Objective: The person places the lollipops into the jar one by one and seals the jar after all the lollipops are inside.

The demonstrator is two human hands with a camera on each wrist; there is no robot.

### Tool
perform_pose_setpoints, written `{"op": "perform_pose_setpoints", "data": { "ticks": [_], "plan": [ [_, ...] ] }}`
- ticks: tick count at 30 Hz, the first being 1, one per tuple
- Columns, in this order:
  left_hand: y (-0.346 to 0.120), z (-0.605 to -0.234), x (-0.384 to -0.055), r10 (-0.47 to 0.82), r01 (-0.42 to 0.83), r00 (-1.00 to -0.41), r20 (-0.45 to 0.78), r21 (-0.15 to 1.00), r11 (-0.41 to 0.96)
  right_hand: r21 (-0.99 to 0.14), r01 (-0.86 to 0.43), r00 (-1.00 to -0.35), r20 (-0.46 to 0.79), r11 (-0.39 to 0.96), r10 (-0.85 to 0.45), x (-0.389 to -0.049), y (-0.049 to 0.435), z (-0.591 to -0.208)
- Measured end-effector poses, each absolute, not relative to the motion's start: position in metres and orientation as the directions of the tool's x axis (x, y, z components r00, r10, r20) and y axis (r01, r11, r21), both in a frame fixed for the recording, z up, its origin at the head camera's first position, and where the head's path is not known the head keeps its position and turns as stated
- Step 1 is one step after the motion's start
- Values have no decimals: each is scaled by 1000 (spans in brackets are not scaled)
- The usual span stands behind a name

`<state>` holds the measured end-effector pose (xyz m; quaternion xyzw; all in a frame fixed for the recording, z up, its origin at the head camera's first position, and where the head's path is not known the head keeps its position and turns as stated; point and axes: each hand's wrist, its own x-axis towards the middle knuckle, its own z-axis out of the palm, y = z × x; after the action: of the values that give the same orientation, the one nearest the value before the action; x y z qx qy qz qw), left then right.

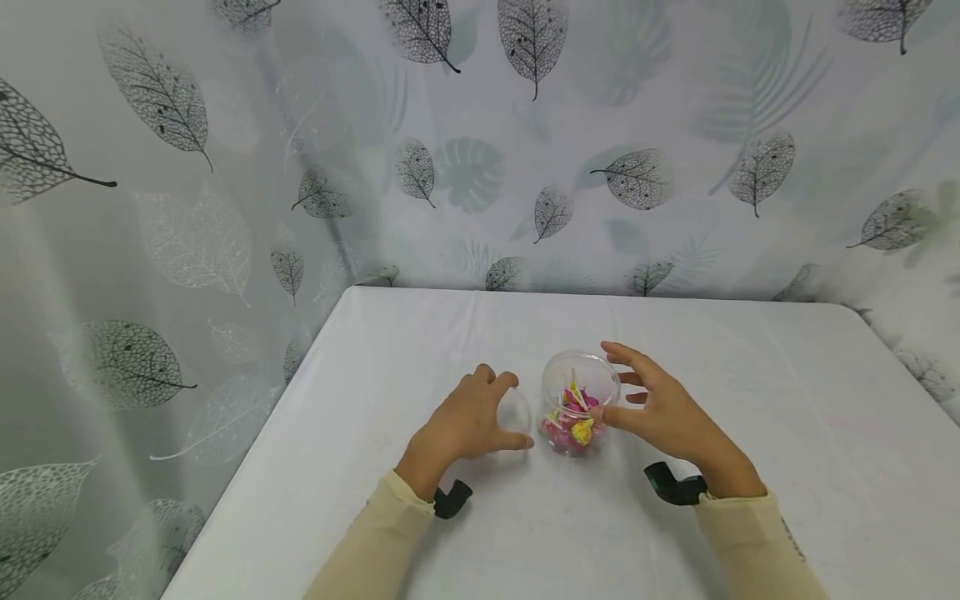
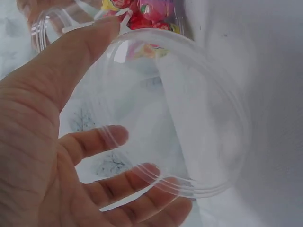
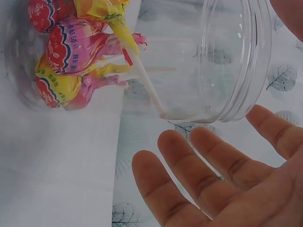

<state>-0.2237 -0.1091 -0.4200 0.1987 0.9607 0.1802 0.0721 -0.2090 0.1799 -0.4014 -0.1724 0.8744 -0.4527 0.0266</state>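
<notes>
A clear, round, ridged-edge plastic lid (image 2: pixel 222 109) stands tilted within my left hand (image 1: pixel 468 417). The left thumb lies along one side of its rim and the fingers curl around the other, their tips showing at the ridged edge. To its right is a clear plastic jar (image 1: pixel 558 379) without a cover, holding several wrapped lollipops (image 3: pixel 71 52) in pink, yellow and red, sticks pointing toward the mouth. My right hand (image 1: pixel 660 417) is spread loosely around the jar's right side, thumb and index fingertip near the rim. The other right fingers extend apart from the jar wall.
A white cloth covers the table (image 1: pixel 570 533). Behind it and along the left hangs a pale curtain (image 1: pixel 480 242) printed with leaves. Dark curved pieces (image 1: pixel 678 485) are at both wrists, beside the cream sleeves (image 1: pixel 750 542).
</notes>
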Motion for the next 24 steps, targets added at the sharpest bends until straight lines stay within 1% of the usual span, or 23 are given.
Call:
{"op": "perform_pose_setpoints", "data": {
  "ticks": [6,14,21,24],
  "plan": [
    [-114,-418,-229,400,391,-914,62,394,832,-795,-273,-939,99,541,-329,-209,180,-402],
    [-121,-416,-235,368,442,-896,248,443,780,-786,-279,-938,99,552,-333,-209,180,-402],
    [-124,-411,-241,241,437,-889,390,563,701,-788,-286,-934,102,545,-343,-209,181,-402],
    [-122,-409,-242,180,451,-872,455,603,658,-790,-283,-934,98,543,-344,-208,181,-402]
  ]
}}
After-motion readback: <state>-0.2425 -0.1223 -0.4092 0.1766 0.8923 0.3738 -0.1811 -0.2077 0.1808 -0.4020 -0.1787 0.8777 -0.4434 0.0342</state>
